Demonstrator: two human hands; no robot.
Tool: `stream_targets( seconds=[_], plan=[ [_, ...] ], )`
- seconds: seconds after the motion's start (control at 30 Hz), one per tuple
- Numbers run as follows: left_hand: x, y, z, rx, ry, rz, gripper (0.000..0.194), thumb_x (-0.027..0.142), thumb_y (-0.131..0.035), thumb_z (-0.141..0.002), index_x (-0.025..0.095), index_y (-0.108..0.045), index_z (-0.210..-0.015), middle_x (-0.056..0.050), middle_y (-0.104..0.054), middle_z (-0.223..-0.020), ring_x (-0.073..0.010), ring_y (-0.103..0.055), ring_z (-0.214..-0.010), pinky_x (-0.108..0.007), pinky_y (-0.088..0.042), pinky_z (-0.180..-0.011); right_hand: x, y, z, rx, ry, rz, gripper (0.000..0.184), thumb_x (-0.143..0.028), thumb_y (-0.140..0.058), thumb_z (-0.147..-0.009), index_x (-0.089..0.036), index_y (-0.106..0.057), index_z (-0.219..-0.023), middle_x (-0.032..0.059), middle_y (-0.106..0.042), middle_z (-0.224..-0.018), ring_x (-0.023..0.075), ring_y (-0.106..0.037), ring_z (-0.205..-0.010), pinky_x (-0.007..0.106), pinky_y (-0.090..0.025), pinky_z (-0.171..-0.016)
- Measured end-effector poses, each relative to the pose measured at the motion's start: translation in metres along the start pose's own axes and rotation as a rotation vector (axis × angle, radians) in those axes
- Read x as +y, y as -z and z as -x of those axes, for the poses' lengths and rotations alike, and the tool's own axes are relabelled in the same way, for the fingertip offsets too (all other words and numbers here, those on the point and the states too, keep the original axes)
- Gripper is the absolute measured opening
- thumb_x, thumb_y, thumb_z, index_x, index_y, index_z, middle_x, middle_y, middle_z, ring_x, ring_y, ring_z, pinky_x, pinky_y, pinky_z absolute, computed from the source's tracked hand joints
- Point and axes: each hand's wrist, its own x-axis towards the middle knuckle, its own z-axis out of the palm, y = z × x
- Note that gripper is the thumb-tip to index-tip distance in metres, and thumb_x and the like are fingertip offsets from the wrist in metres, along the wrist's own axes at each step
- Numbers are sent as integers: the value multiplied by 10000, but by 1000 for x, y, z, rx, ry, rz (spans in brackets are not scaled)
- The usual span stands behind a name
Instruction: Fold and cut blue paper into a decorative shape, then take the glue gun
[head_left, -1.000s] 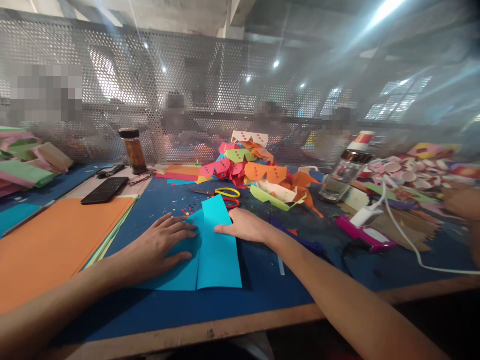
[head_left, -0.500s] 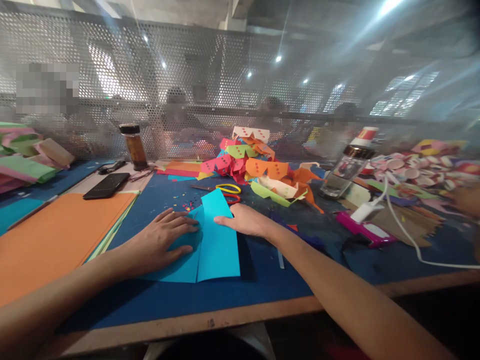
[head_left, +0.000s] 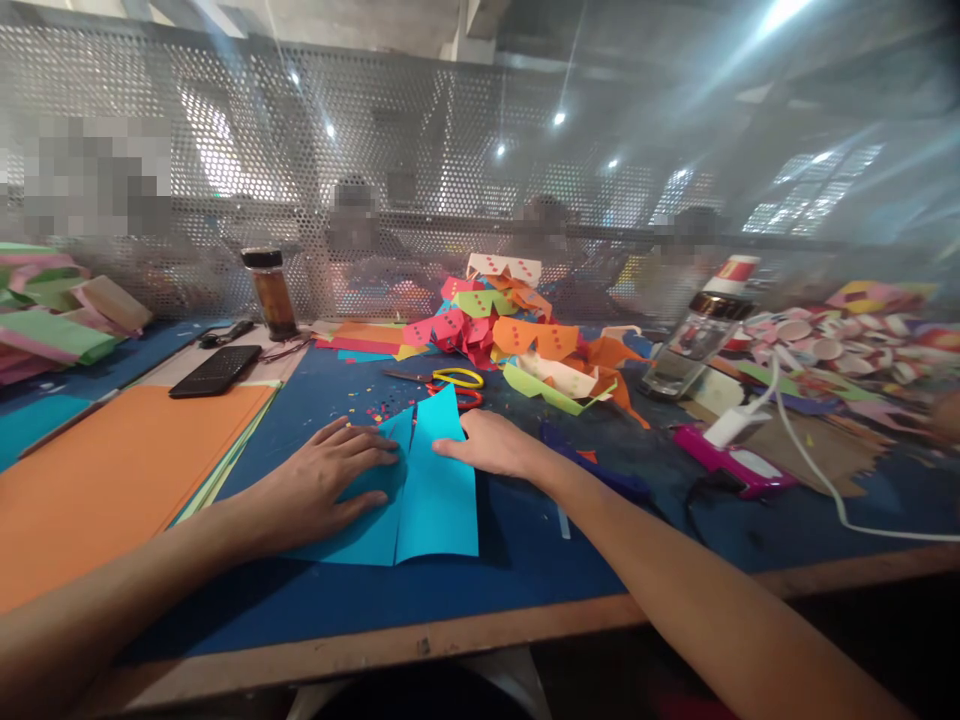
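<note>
A sheet of bright blue paper (head_left: 442,505) lies on the blue tabletop near the front edge, with a crease or slit down its middle. Its right part stands up at an angle from the table. My left hand (head_left: 330,480) rests flat on the left part, fingers spread. My right hand (head_left: 491,445) pinches the raised part by its right edge, thumb on the near face and fingers hidden behind it. Just beyond the paper are yellow-handled scissors (head_left: 459,378) and a red-orange handle (head_left: 465,399), partly covered by the paper.
Orange sheets (head_left: 97,480) and a black phone (head_left: 215,371) lie left. Behind are a bottle of brown liquid (head_left: 274,300) and a pile of cut paper pieces (head_left: 536,340). A clear bottle (head_left: 686,350), a magenta device (head_left: 739,468) and a white cable (head_left: 817,480) occupy the right.
The top of the raised blue paper has shifted slightly right and down, along with my right hand's thumb. My left hand stays flat in place.
</note>
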Motion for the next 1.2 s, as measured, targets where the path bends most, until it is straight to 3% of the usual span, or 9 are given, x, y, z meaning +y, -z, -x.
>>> stream_targets(
  seconds=[0.17,0.4,0.87,1.07,1.2],
  plan=[
    [1,0,-1,-14,12,6,376,405,-543,-968,289,-542,-1325,-53,-606,-1380,-266,-504,-1335,-584,-265,-1192,1,4,3,-12,25,-80,437,-592,-568,-851,-181,-567,-705,52,-636,-760,184,-565,-675,267,-287,-543],
    [-1,-1,-1,37,-10,13,347,386,-554,-964,293,-581,-1297,-46,-622,-1363,-258,-528,-1312,-561,-260,-1201,3,0,-3,58,-75,-77,425,-573,-555,-855,-181,-558,-688,64,-624,-706,197,-563,-644,283,-276,-536],
    [0,-1,-1,-16,14,14,355,374,-546,-969,284,-551,-1312,-62,-605,-1373,-277,-524,-1308,-599,-280,-1178,0,4,2,-10,-30,-51,389,-547,-593,-818,-185,-552,-681,50,-615,-722,198,-565,-673,276,-278,-547],
    [0,1,-1,14,-3,3,367,379,-568,-957,290,-560,-1313,-48,-616,-1369,-290,-482,-1347,-590,-274,-1183,6,6,6,-43,102,-227,379,-548,-582,-836,-190,-557,-715,35,-651,-790,188,-580,-727,254,-332,-582],
    [-1,0,-2,12,-17,-4,360,393,-553,-967,296,-553,-1314,-44,-609,-1379,-286,-470,-1356,-604,-252,-1185,5,4,5,22,27,-204,357,-507,-622,-806,-186,-534,-676,33,-620,-743,178,-549,-695,252,-321,-566]
  ],
)
